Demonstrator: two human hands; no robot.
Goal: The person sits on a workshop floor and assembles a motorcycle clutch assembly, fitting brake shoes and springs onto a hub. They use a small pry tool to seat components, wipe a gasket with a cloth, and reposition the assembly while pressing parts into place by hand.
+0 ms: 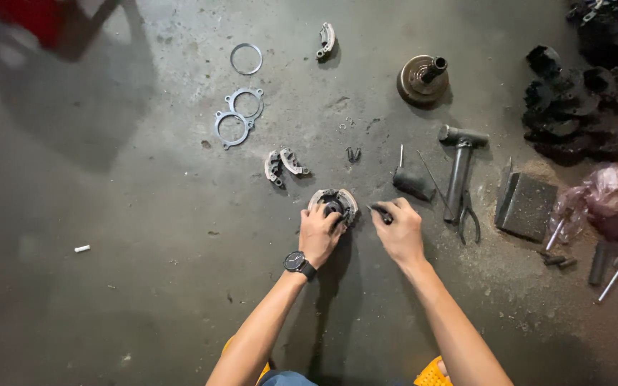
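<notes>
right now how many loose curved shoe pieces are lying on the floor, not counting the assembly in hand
3: one shoe at top centre, and a pair side by side just up-left of the left hand. Others may be hidden in the clutter at right.

Repair workshop: oily concrete floor [144,236], scattered tools [459,168].

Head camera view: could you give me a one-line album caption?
Left hand steadies a round metal assembly on the concrete floor; right hand grips a small dark tool.

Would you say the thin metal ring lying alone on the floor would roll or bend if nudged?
The thin ring lies flat on the concrete floor, so it would probably slide, not roll. It looks light and slender, so it may flex slightly if gripped hard.
</notes>
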